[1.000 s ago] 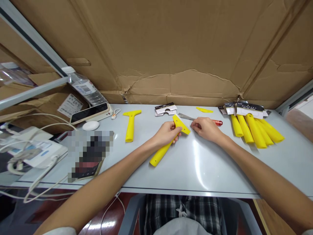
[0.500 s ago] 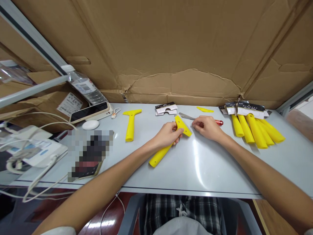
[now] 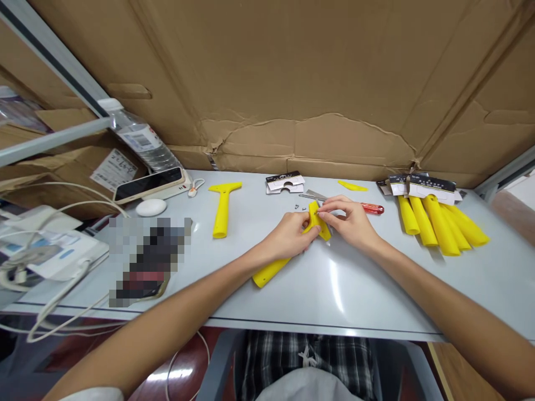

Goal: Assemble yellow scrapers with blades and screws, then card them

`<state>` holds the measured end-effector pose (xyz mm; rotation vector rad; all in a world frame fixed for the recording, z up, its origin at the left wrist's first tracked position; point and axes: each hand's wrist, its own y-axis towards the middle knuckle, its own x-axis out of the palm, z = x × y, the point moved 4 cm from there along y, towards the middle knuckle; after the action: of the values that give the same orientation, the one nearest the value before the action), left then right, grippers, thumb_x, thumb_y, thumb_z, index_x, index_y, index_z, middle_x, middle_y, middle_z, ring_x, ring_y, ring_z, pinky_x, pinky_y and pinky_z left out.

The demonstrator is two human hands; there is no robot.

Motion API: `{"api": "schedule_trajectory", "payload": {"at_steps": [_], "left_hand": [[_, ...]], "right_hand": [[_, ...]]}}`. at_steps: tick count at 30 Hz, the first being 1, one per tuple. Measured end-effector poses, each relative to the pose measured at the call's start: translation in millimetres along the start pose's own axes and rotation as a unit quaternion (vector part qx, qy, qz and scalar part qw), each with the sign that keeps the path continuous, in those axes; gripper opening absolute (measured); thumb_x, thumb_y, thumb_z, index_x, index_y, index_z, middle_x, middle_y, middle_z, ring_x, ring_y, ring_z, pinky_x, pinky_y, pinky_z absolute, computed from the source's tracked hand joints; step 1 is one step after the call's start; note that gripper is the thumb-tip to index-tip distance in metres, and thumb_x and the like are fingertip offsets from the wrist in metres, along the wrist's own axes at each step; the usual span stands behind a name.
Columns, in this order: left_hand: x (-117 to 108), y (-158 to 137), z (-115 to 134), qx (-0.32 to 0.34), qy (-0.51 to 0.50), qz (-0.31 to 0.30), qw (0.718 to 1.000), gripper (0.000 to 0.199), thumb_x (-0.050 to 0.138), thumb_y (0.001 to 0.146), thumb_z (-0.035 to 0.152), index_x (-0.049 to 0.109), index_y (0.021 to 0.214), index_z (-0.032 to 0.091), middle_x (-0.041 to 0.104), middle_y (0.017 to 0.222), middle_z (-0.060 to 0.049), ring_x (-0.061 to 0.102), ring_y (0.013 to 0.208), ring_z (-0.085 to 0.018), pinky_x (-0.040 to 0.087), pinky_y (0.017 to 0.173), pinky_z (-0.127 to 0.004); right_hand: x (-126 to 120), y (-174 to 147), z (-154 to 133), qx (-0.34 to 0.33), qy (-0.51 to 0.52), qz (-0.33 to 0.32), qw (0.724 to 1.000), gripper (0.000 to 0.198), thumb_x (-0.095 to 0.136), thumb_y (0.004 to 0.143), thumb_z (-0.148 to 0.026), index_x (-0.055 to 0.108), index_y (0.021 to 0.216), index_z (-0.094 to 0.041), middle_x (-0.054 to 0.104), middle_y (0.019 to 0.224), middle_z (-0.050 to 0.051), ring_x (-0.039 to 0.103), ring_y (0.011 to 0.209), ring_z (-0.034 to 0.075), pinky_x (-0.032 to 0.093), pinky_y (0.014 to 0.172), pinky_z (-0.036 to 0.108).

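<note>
Scraper (image 3: 271, 273) sits in your left hand (image 3: 292, 234), fingers curled round it, probably so it stays put while your right hand (image 3: 351, 220) pinches in close at its head (image 3: 314, 210), holding I can't tell what.

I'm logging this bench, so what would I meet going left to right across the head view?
White round case, loose yellow T-shaped tool, left hand holding another yellow tool, right hand, red handle, fanned yellow handles.
</note>
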<state>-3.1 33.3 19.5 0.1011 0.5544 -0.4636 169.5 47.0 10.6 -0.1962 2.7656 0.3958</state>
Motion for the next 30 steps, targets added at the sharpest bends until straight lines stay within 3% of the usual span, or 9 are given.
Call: {"api": "schedule_trajectory", "payload": {"at_steps": [5, 15, 24, 27, 30], "left_hand": [[0.2, -0.9, 1.8, -0.007, -0.001, 0.008, 1.0, 0.014, 0.058, 0.093, 0.03, 0.063, 0.086, 0.019, 0.073, 0.072, -0.004, 0.06, 0.051, -0.014, 0.043, 0.05, -0.026], [0.2, -2.2, 4.8, -0.01, -0.001, 0.008, 1.0, 0.014, 0.059, 0.092, 0.029, 0.062, 0.082, 0.019, 0.071, 0.071, -0.003, 0.06, 0.051, -0.014, 0.042, 0.05, -0.025], [0.7, -1.9, 2.7, -0.012, -0.003, 0.012, 1.0, 0.015, 0.06, 0.092, 0.03, 0.061, 0.082, 0.02, 0.07, 0.07, -0.003, 0.06, 0.051, -0.014, 0.041, 0.05, -0.025], [0.7, -1.7, 2.9, -0.009, 0.005, 0.012, 1.0, 0.016, 0.059, 0.092, 0.031, 0.06, 0.081, 0.02, 0.069, 0.067, -0.002, 0.06, 0.051, -0.015, 0.042, 0.051, -0.025], [0.9, -1.6, 4.2, -0.005, 0.012, 0.011, 1.0, 0.018, 0.057, 0.093, 0.031, 0.059, 0.079, 0.02, 0.065, 0.062, 0.0, 0.06, 0.052, -0.015, 0.041, 0.052, -0.025]], "right_hand": [[1.5, -1.5, -1.5, -0.024, -0.024, 0.002, 0.999, 0.035, 0.071, 0.088, -0.048, 0.08, 0.101, -0.016, 0.06, 0.118, 0.011, 0.06, 0.109, 0.01, 0.052, 0.067, 0.013], [3.0, -4.9, -7.0, -0.053, -0.057, 0.022, 0.997, 0.032, 0.069, 0.09, -0.044, 0.079, 0.099, -0.015, 0.061, 0.113, 0.01, 0.06, 0.101, 0.008, 0.053, 0.07, 0.014], [3.9, -3.5, -6.5, -0.04, -0.068, -0.013, 0.997, 0.036, 0.066, 0.093, -0.048, 0.079, 0.103, -0.016, 0.06, 0.12, 0.01, 0.061, 0.104, 0.009, 0.05, 0.066, 0.013], [4.4, -6.5, -11.2, -0.08, -0.107, 0.001, 0.991, 0.032, 0.062, 0.095, -0.043, 0.079, 0.103, -0.017, 0.06, 0.12, 0.01, 0.061, 0.105, 0.009, 0.053, 0.073, 0.017], [6.0, -12.0, -18.1, -0.168, -0.189, 0.033, 0.967, 0.027, 0.058, 0.098, -0.036, 0.079, 0.102, -0.02, 0.06, 0.121, 0.008, 0.06, 0.108, 0.01, 0.055, 0.089, 0.024]]}}
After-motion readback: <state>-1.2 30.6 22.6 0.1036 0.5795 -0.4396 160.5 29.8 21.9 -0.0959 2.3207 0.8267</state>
